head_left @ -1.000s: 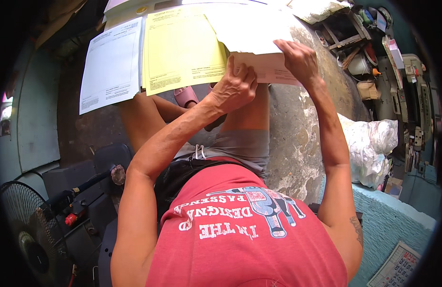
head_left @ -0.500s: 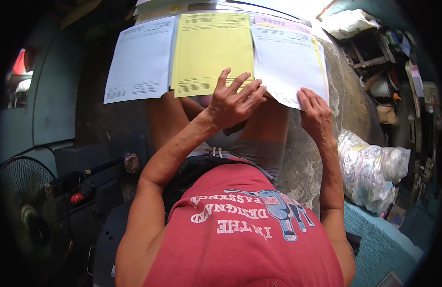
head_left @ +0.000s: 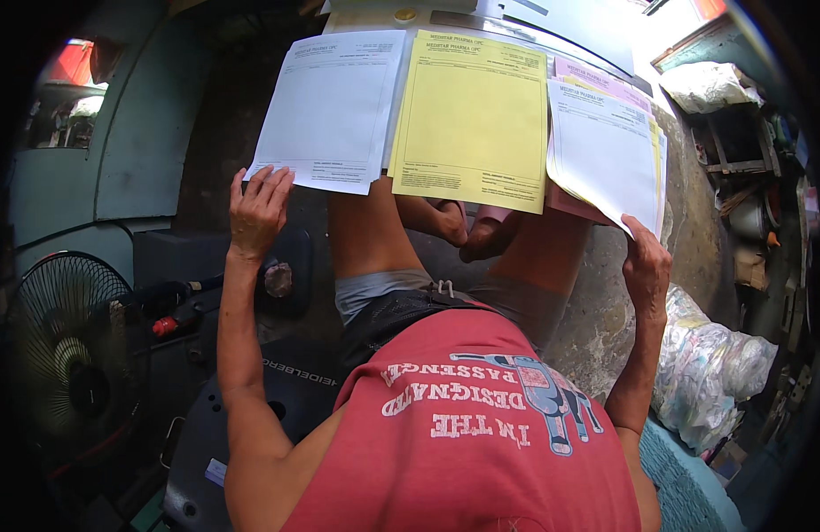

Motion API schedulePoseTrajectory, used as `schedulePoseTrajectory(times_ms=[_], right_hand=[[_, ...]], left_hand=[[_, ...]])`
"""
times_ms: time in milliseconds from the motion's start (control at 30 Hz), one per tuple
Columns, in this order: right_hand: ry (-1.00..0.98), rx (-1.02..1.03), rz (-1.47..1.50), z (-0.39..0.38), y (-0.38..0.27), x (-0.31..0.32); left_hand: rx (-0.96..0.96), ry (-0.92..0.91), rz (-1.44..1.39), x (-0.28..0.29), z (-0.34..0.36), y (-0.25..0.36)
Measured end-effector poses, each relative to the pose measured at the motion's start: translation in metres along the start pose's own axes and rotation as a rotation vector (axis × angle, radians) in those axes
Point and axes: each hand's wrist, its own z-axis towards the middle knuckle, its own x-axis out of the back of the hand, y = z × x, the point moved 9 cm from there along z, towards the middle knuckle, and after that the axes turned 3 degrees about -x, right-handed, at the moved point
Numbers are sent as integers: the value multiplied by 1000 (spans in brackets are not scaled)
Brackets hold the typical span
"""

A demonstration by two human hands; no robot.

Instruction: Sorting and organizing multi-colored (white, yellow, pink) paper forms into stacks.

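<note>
Three piles of printed paper forms lie side by side at the far edge of my lap: a white form (head_left: 325, 111) on the left, a yellow form (head_left: 470, 124) in the middle and a white form (head_left: 596, 142) on the right. My left hand (head_left: 261, 208) has its fingers bent over the lower left corner of the left white form; its thumb is hard to see. At the lower right corner of the right white form, my right hand (head_left: 647, 262) pinches the sheet, whose edge bows upward. Pink and yellow sheets (head_left: 605, 80) show beneath that form.
A pale table (head_left: 561, 35) supports the papers' far ends, while their near ends overhang my thighs. On the left stand a fan (head_left: 73, 355) and dark machine parts (head_left: 206, 310). A clear plastic bag of scraps (head_left: 707, 363) sits at the right, below cluttered shelving (head_left: 738, 142).
My left hand has moved from the right white form across to the left form's lower corner. My right hand stays at the right form's corner. The whole view has shifted.
</note>
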Motion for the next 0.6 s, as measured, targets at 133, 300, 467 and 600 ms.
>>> schedulePoseTrajectory(times_ms=[133, 300, 467, 600], right_hand=[[1, -9, 54, 2, 2, 2], [23, -75, 126, 5, 12, 8], [55, -185, 160, 7, 28, 13], [87, -281, 251, 6, 42, 13]], left_hand=[[116, 114, -188, 12, 13, -8], [127, 313, -546, 32, 63, 16], [-212, 236, -388, 25, 127, 103], [-417, 102, -302, 1, 150, 158]])
